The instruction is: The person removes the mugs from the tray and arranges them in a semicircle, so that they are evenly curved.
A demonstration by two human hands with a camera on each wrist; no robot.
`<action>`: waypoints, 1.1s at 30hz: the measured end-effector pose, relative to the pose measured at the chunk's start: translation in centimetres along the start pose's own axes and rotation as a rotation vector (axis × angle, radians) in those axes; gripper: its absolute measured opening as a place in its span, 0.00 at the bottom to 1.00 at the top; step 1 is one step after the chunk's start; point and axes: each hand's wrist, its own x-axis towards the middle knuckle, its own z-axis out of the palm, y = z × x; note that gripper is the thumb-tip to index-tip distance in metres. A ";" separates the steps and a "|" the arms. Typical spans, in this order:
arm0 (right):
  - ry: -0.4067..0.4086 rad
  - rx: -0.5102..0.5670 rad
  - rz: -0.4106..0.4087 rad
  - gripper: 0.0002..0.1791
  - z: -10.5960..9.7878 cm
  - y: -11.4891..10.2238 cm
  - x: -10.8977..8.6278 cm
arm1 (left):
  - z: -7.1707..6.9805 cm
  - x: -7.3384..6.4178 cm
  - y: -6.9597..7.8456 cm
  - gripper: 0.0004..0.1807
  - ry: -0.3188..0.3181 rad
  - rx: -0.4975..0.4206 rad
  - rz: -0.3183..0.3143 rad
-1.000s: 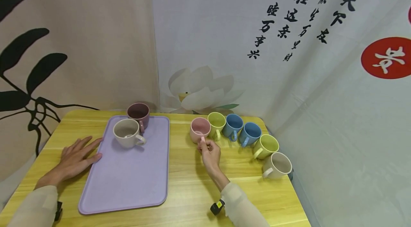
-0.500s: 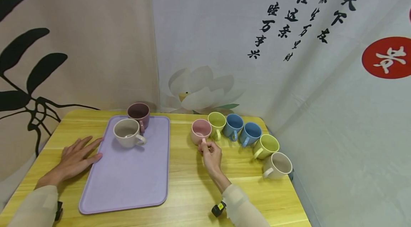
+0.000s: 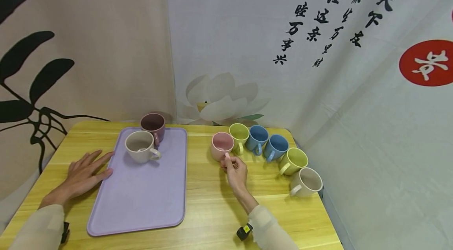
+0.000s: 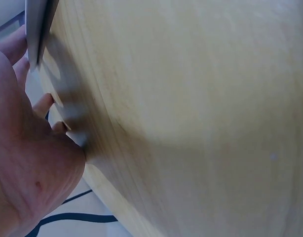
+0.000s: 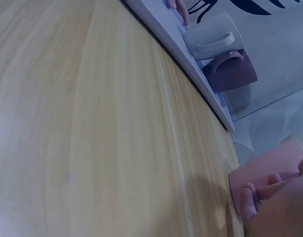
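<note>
My right hand [image 3: 236, 172] pinches the handle of a pink mug [image 3: 221, 146], which stands upright on the wooden table just left of a lime-green mug [image 3: 239, 135]. In the right wrist view the fingers curl at the side of the pink mug [image 5: 268, 170]. My left hand [image 3: 82, 175] lies spread at the left side of a lilac tray [image 3: 141, 203], its thumb and a fingertip at the rim. On that tray a cream mug [image 3: 139, 147] stands in front of a dark purple mug [image 3: 154, 125] at the back.
Right of the lime-green mug, a curved row continues with two blue mugs [image 3: 256, 139], another lime-green mug [image 3: 294, 160] and a second cream mug [image 3: 306, 181] near the table's right edge. A printed curtain [image 3: 226, 45] hangs behind the table [image 3: 209, 210].
The pink mug has shifted slightly right and toward the front, with my right hand moving along at its handle. My left hand and the tray stay put.
</note>
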 end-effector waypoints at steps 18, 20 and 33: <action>0.046 -0.036 -0.037 0.21 -1.5 0.2 0.8 | -0.1 -0.2 0.3 0.43 0.005 -0.016 0.000; 0.045 -0.041 -0.042 0.19 -1.6 0.3 0.8 | -0.1 -0.1 0.3 0.43 0.005 -0.015 0.000; 0.046 -0.255 -0.155 0.16 -2.0 0.4 0.5 | 0.0 0.0 0.1 0.43 0.008 -0.010 0.008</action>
